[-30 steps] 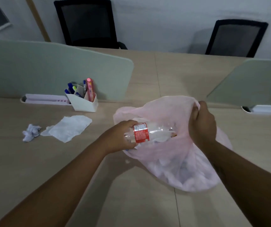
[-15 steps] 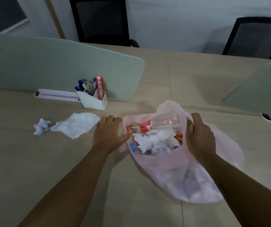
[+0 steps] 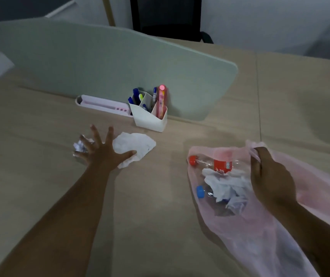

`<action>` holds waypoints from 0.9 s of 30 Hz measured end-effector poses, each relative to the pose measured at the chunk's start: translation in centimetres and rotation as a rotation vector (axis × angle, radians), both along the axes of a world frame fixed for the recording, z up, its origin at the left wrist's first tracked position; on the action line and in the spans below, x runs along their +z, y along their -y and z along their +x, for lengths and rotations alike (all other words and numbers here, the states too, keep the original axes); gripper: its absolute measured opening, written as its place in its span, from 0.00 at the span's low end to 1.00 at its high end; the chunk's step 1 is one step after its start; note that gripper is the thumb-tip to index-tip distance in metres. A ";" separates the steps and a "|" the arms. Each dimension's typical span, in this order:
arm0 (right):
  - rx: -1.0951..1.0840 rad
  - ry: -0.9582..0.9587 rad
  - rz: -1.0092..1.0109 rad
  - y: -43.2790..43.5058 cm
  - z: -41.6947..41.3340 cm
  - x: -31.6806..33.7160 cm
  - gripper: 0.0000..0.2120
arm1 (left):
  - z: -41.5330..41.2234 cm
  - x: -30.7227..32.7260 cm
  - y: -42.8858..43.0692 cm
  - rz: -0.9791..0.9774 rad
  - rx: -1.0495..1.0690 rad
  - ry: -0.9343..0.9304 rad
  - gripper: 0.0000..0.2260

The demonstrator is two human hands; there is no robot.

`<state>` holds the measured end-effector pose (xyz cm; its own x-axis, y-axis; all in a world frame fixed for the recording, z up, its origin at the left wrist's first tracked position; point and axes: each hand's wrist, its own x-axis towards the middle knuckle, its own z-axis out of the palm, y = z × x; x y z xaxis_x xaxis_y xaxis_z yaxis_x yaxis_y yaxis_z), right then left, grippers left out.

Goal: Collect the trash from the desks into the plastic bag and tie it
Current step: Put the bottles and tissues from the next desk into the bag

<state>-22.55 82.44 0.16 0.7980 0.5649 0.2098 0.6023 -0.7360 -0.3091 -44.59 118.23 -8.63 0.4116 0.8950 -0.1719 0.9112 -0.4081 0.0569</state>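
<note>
Left hand (image 3: pixel 102 152), fingers straight and splayed, grasping nothing, lay over the desk (image 3: pixel 150 216) at about nine o'clock from the frame's centre. Its thumb overlapped the near edge of a flat white tissue (image 3: pixel 138 144), which lay at the hand's two o'clock. Its outer fingers partly covered a crumpled paper ball (image 3: pixel 79 145) at its ten o'clock; whether the palm pressed on either could not be told. The right hand (image 3: pixel 268 176), at four o'clock from centre, had its fingers curled round the rim of the pink plastic bag (image 3: pixel 260 236), holding the mouth open toward nine o'clock. The bag rested on the desk and trailed away toward five o'clock. Inside its mouth lay a red-capped bottle (image 3: pixel 216 163) with a red label, a blue-capped bottle (image 3: pixel 202 191) and wadded white paper (image 3: pixel 226 184). A white pen holder (image 3: pixel 150 118) stood at twelve o'clock from the flat tissue, against a pale green divider (image 3: pixel 100 62), with a pink tray (image 3: pixel 102 103) just beside it at nine o'clock.
</note>
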 end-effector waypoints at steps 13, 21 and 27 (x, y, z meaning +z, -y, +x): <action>-0.081 -0.010 -0.044 0.5 0.0 -0.6 0.17 | -1.1 -0.3 1.3 0.182 -0.298 0.062 0.26; -0.227 0.053 0.055 4.9 0.0 2.8 0.10 | 6.1 7.3 14.4 -0.231 -0.742 0.561 0.07; -0.289 0.071 0.184 8.9 -0.8 5.8 0.13 | 12.6 11.5 26.9 -0.398 -1.089 0.492 0.12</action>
<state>-23.36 73.53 6.00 0.8994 0.2653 0.3473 0.4016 -0.8153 -0.4172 -32.01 91.29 2.86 0.9992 -0.0264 0.0298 -0.0388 -0.8098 0.5854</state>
